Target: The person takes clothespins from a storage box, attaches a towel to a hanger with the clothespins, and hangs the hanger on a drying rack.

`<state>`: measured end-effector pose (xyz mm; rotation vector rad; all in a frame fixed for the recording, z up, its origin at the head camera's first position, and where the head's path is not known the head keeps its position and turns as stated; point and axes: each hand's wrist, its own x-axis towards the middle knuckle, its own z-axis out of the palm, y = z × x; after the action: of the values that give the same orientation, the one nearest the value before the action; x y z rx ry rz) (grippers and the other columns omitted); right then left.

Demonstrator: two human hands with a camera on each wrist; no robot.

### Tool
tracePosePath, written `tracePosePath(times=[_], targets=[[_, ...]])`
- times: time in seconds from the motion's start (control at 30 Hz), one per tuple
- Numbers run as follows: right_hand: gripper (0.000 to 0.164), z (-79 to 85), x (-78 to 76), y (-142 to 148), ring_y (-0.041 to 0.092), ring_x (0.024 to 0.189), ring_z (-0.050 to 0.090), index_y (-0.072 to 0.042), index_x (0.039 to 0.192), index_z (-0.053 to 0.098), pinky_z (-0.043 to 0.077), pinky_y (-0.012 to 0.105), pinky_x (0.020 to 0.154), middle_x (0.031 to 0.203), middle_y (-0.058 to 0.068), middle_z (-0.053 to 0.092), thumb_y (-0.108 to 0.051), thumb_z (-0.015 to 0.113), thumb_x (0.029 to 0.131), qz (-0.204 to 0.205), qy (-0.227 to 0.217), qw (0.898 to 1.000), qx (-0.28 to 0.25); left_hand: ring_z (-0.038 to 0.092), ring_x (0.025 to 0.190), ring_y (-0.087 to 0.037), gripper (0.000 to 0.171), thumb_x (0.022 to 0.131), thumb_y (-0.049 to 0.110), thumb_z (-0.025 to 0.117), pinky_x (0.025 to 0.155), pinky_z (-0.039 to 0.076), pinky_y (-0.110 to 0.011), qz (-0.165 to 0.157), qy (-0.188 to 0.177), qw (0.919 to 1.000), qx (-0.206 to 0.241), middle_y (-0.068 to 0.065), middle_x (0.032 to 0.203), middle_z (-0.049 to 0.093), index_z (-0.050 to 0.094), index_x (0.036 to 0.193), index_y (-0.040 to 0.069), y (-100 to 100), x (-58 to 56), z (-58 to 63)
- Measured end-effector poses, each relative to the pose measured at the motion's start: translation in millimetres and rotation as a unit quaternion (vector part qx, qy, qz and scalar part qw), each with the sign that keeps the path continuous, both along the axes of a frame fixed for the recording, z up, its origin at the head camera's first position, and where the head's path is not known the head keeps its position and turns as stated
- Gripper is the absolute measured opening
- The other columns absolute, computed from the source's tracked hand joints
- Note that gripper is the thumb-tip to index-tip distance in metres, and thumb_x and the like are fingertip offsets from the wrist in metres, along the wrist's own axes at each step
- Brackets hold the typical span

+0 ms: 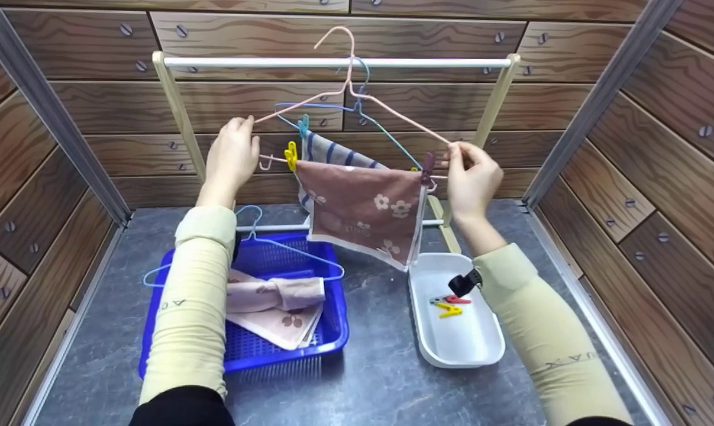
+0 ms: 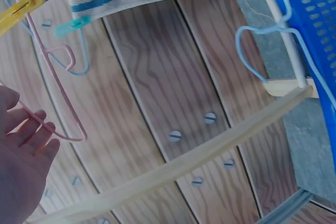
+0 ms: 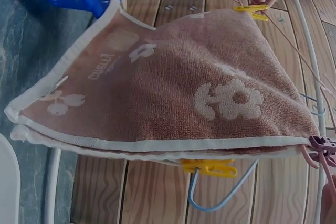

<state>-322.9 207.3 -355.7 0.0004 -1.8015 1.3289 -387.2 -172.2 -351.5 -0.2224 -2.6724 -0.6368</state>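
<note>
My left hand (image 1: 231, 155) grips the left shoulder of a pink clothes hanger (image 1: 399, 112); the left wrist view shows its fingers (image 2: 37, 135) on the wire. My right hand (image 1: 474, 180) pinches the hanger's right end. Over the lower bar hangs a brown towel (image 1: 362, 204) with pale flowers and white edging. A yellow clothespin (image 1: 290, 156) clips its left corner, a maroon clothespin (image 1: 429, 165) its right. The hanger's hook (image 1: 342, 29) rises above the white rail (image 1: 244, 62), in front of it. Behind hangs a striped towel (image 1: 333, 151) on a blue hanger (image 1: 392, 139).
A blue basket (image 1: 340, 331) at left holds a folded pink towel (image 1: 274, 302), with a light-blue hanger (image 1: 294, 251) on top. A white tray (image 1: 460, 349) at right contains red and yellow clothespins (image 1: 450, 310). The rack's wooden posts (image 1: 179, 112) stand at both sides.
</note>
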Motion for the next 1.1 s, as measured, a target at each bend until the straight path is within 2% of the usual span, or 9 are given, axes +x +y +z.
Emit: tracePosePath(times=[0.3,0.67,0.83,0.97,1.1], targets=[[0.013,-8.8,1.5,-9,-0.014,0.058,0.062,0.012,0.099,0.078,0.054,0.008,0.06,0.086,0.03,0.077,0.001,0.07,0.099,0.013,-0.013,1.0,0.014,0.049,0.144,-0.047,0.051,0.109,0.016,0.049,0.122,0.039,-0.056,0.004,-0.028,0.9995,-0.011,-0.029,0.154,0.051,0.045,0.156,-0.006,-11,0.1,-14.8],[0.011,-23.8,6.4,-13,-0.013,0.06,0.063,0.013,0.097,0.077,0.053,0.008,0.06,0.086,0.032,0.076,0.003,0.071,0.097,0.038,-0.013,0.999,0.005,0.054,0.138,-0.051,0.05,0.108,0.016,0.049,0.121,0.04,-0.057,-0.012,-0.031,0.999,-0.031,-0.031,0.15,0.055,0.049,0.153,-0.007,-20,2.6,-30.6],[0.012,-28.3,12.1,-16,-0.015,0.06,0.063,0.012,0.097,0.077,0.054,0.008,0.06,0.087,0.031,0.076,0.002,0.071,0.098,0.043,-0.016,0.999,0.007,0.051,0.141,-0.052,0.052,0.109,0.017,0.049,0.127,0.032,-0.058,-0.013,-0.04,0.9984,-0.037,-0.031,0.152,0.053,0.046,0.154,-0.008,-20,0.9,-35.6],[0.012,-30.8,14.3,-17,-0.012,0.06,0.065,0.012,0.097,0.077,0.054,0.009,0.058,0.086,0.03,0.077,0.003,0.07,0.098,0.053,-0.026,0.998,-0.006,0.046,0.147,-0.05,0.054,0.111,0.021,0.045,0.131,0.024,-0.059,-0.013,-0.056,0.9981,-0.021,-0.031,0.156,0.049,0.042,0.157,-0.008,-18,0.2,-36.8],[0.013,-32.4,16.4,-19,-0.008,0.059,0.066,0.013,0.098,0.077,0.055,0.012,0.055,0.079,0.019,0.078,0.002,0.07,0.098,0.073,-0.045,0.996,-0.037,0.042,0.15,-0.049,0.056,0.113,0.023,0.042,0.131,0.022,-0.06,-0.011,-0.065,0.9978,-0.003,-0.031,0.161,0.044,0.037,0.159,-0.007,-17,-0.2,-38.2]])
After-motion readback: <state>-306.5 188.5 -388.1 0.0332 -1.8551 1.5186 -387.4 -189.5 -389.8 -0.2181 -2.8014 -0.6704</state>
